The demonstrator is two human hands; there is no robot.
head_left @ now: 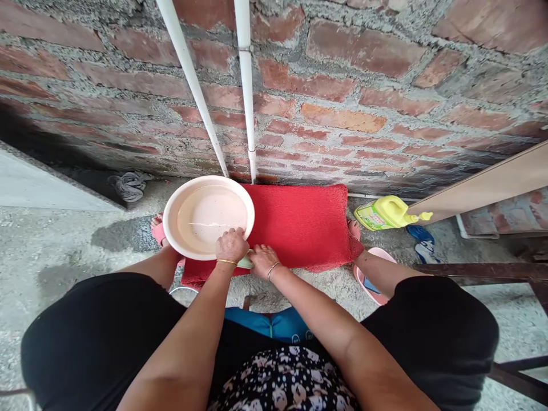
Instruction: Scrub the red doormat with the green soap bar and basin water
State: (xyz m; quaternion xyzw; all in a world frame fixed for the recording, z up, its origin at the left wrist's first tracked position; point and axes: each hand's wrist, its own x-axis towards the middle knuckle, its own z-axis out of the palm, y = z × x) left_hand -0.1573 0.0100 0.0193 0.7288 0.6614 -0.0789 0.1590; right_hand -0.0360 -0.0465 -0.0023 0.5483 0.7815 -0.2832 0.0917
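Note:
My left hand (232,245) is closed, knuckles up, over the near right rim of a pale pink basin (168,220). What its fingers grip is hidden beneath them. The basin holds shallow clear water and overlaps the left part of a red textured mat (299,222). Just right of it, my right hand (263,261) is bent low against the mat, its fingers closed around the end of a pale green thing (245,262). That thing shows only as a small patch between both hands, so its kind is unclear.
A yellow jug-shaped bottle (385,212) lies right of the mat, with blue slippers (422,240) nearby. A pink tub (381,255) is partly behind my right leg. White pipes (246,85) run down the brick wall (334,85). Grey cloth (129,185) lies at left.

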